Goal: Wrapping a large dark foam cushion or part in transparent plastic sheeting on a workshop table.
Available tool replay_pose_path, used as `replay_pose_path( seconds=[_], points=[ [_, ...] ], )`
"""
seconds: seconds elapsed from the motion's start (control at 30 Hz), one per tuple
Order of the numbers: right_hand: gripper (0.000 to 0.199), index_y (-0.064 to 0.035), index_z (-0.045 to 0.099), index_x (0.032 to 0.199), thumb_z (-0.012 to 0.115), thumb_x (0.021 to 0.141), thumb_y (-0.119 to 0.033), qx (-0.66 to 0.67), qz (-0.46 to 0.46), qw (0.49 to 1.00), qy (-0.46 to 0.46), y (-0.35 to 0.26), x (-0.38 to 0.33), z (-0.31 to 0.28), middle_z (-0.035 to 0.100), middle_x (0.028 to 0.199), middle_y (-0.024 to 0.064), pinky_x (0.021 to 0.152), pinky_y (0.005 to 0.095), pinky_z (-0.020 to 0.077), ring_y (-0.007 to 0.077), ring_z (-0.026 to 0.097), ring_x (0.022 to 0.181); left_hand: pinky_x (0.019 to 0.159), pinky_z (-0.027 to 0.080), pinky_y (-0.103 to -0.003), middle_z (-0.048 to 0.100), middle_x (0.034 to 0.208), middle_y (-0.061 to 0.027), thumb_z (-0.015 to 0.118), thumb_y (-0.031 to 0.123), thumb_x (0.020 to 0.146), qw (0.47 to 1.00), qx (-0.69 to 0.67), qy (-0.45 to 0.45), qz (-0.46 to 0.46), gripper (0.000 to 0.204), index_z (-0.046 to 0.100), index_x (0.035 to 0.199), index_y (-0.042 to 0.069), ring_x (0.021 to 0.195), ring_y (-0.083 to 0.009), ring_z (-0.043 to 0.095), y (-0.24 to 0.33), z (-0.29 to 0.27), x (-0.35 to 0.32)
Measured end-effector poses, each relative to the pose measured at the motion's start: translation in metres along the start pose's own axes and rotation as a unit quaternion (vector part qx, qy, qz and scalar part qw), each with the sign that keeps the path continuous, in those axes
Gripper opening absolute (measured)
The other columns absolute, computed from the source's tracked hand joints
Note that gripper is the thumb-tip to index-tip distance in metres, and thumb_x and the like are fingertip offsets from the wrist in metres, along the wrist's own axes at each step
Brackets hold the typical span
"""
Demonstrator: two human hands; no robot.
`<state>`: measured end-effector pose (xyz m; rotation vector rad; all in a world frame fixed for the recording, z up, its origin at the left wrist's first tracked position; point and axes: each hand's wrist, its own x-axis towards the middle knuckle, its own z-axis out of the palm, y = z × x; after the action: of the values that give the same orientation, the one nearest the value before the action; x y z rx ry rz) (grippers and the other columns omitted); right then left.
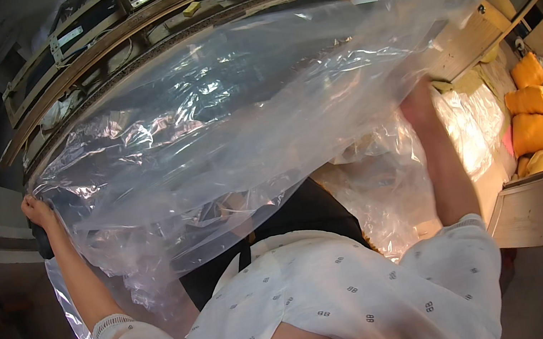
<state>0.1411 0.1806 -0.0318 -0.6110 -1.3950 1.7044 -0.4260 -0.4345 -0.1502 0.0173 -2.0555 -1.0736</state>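
A wide sheet of clear plastic film [236, 132] spreads in front of me, wrinkled and shiny, with its near edge hanging over my lap. At the sheet's left corner my left hand [37, 210] is closed in a pinch on the film. My right hand [418, 100] reaches out at the right, under or against the sheet's raised part. Its fingers are blurred and covered by film, so their hold is hidden. Beyond it, the far right corner of the film billows high toward the top of the view.
A long wooden rail frame [169, 2] runs along the far side, with a small yellow block [191, 9] on its ledge. More crumpled plastic [470, 123] lies at the right. Several orange bundles [536, 131] are stacked beyond it, near a pale panel [536, 210].
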Motion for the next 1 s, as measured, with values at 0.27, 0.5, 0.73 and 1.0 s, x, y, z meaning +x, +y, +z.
replay_pose_path(
  seconds=[0.27, 0.5, 0.73, 1.0],
  points=[
    [0.034, -0.013, 0.053, 0.116, 0.048, 0.088, -0.032, -0.661, -0.41, 0.567, 0.271, -0.27, 0.148, -0.227, 0.059, 0.104, 0.0099, 0.08, 0.0321, 0.0456, 0.0224, 0.056, 0.091, 0.081, 0.04, -0.037, 0.056, 0.096, -0.0172, 0.042, 0.02, 0.088, 0.994, 0.066, -0.042, 0.081, 0.028, 0.053, 0.1, -0.003, 0.09, -0.0319, 0.054, 0.039, 0.01, -0.016],
    [0.037, -0.0104, 0.047, 0.122, 0.045, 0.085, -0.016, -0.513, -0.616, 0.597, -0.035, -0.068, 0.113, -0.001, 0.048, 0.124, 0.0088, 0.099, 0.0398, 0.0287, 0.0251, 0.043, 0.116, 0.075, 0.042, -0.044, 0.056, 0.098, -0.0243, 0.041, 0.017, 0.082, 0.948, 0.316, -0.017, 0.026, 0.029, 0.057, 0.092, -0.005, 0.089, -0.0383, 0.054, -0.07, -0.093, 0.052],
    [0.039, -0.0132, 0.049, 0.117, 0.055, 0.083, -0.032, -0.692, -0.11, 0.685, -0.199, 0.042, 0.174, -0.011, 0.051, 0.115, 0.0069, 0.081, 0.0368, 0.0414, 0.0275, 0.048, 0.105, 0.076, 0.041, -0.041, 0.055, 0.096, -0.0221, 0.043, 0.017, 0.089, 0.933, 0.314, -0.074, 0.16, 0.023, 0.052, 0.098, -0.002, 0.09, -0.0363, 0.053, -0.026, -0.076, 0.013],
    [0.039, -0.0111, 0.058, 0.1, 0.066, 0.071, -0.035, -0.66, -0.405, 0.632, -0.041, 0.053, 0.203, 0.031, 0.05, 0.1, 0.0048, 0.075, 0.0356, 0.0404, 0.0236, 0.048, 0.093, 0.077, 0.041, -0.04, 0.056, 0.097, -0.0198, 0.041, 0.017, 0.091, 0.934, 0.31, -0.081, 0.158, 0.024, 0.052, 0.101, -0.001, 0.091, -0.0359, 0.054, -0.015, -0.075, 0.015]
  ],
)
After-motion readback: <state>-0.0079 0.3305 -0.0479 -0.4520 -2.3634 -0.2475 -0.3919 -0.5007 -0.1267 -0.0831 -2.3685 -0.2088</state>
